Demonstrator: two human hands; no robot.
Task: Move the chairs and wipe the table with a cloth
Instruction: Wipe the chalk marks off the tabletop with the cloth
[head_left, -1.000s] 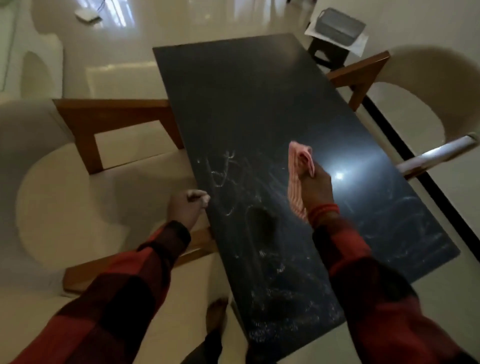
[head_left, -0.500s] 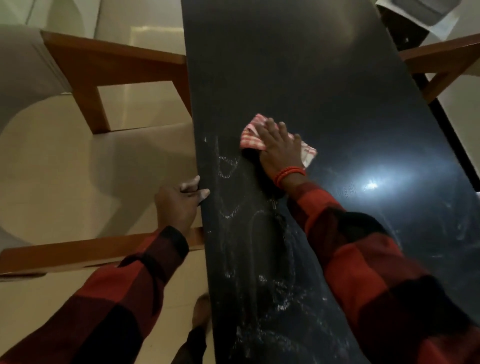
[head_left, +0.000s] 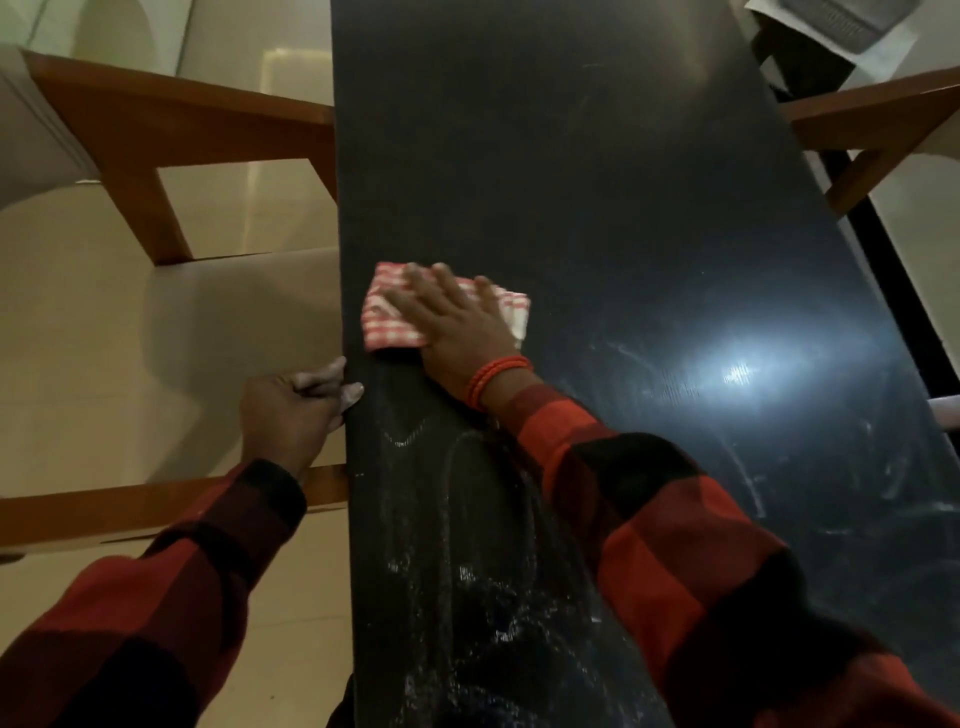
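A long black table (head_left: 597, 171) runs away from me, smeared with white chalky marks near me. My right hand (head_left: 457, 322) lies flat, fingers spread, pressing a red-and-white checked cloth (head_left: 387, 317) onto the tabletop close to its left edge. My left hand (head_left: 293, 410) grips that left edge just below the cloth, thumb on top. A cream chair with wooden arms (head_left: 171, 124) stands against the table's left side. Another wooden-armed chair (head_left: 878, 124) is at the right side.
A dark stool with a grey box on white paper (head_left: 841, 26) stands at the far right. A bright lamp glare (head_left: 737, 371) reflects on the tabletop. Pale tiled floor (head_left: 291, 208) shows between the chair arms.
My right hand laid the cloth flat on the table, then slid it left toward the table edge and nearer my left hand. The chalk marks there are gone. The view tilted down and closer.
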